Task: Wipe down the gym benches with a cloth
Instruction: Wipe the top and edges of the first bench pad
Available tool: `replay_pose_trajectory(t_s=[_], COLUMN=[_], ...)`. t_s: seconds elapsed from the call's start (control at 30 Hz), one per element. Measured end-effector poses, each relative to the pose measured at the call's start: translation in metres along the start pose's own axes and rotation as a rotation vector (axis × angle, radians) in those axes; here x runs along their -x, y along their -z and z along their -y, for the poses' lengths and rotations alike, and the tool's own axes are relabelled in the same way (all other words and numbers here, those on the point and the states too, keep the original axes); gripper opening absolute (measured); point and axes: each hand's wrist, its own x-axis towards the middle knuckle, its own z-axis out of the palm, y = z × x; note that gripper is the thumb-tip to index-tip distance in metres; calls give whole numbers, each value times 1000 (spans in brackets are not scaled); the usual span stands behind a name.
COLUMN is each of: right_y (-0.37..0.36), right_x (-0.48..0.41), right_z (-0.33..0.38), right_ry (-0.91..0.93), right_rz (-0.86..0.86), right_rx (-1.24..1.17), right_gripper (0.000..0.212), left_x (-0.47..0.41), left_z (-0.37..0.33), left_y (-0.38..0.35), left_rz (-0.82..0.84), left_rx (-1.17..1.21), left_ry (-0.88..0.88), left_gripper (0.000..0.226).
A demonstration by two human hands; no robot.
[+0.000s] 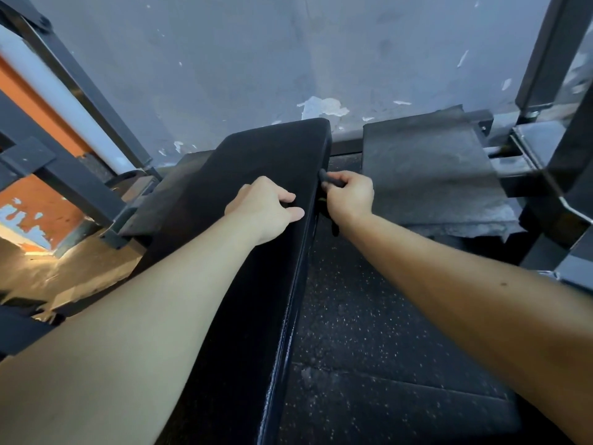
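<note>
Both forearms reach out along the black bench pad [244, 239] toward the grey wall [256, 59].

Left hand [264, 208] lies on the pad's right edge, fingers curled over it — grasping nothing else. Right hand [349, 195], just beside that edge, is clenched on a dark cloth [327, 178] — pressed against the pad's side.

Open speckled floor [369, 332] is lying free at 5 o'clock of the bench [256, 187]; stacked mats [430, 175] are blocking 2 o'clock, steel frames [64, 130] crowding 9 o'clock.
</note>
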Motion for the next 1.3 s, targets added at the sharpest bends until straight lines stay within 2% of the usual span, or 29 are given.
replay_pose_trajectory(t_s=[0.2,0.3,0.4,0.53,0.73,1.0,1.2,1.3], right_y=[17,11,6,7,25,5,21,19], right_x=[54,37,12,13,77,30,97,92], right_z=[-22,-8,10,-5,-20,-9,-32,-29], right_ry=[-23,44,15,-5,24,-30,-52,-13], right_rz=[175,115,44,86,148,-8,93,75], right_rx=[-143,-67,-26,-45,-33,8,-44,-28], right_gripper=[19,16,9,16,15,13,16,15], left_x=[-6,-6,-6,-6,-5,-1,-3,0], left_z=[4,6,5,4,5,1,2,2], left_y=[1,0,-1,-2,-3,-2,-4,-5], left_rz=[7,-4,3,6,6,-4,-22,-32], left_rx=[-2,-12,-11,8,25,35,14,9], left_ry=[-11,-25,-30,-13,-5,-15,-8,-11], left_gripper=[47,49,55,65,63,64,55,46])
